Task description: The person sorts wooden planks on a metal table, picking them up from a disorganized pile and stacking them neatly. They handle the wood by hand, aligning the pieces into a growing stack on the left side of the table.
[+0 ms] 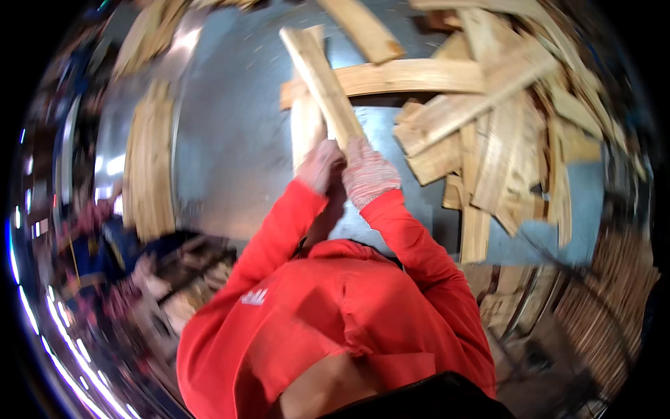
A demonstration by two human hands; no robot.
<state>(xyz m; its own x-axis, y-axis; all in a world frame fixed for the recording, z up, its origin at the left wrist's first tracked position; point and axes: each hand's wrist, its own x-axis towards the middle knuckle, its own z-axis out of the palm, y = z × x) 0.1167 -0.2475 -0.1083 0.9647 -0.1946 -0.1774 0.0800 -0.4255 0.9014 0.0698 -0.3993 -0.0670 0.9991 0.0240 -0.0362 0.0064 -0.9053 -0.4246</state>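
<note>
Fingers of our gloved left hand [319, 166] and right hand [368, 174] were wrapped around two wooden slats [322, 84] over the metal table's [230, 133] middle; squaring their ends seemed smart, grip looked uneven.

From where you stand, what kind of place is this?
Probably a woodworking or timber-sorting shop: gloved hands grip a wooden slat over a metal table beside a slat pile.

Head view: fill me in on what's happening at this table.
A person in a red sweatshirt grips a wooden slat with both gloved hands, left hand and right hand at its near end. It points away over a grey metal table. A loose pile of slats lies on the right, a neat stack on the left.
</note>
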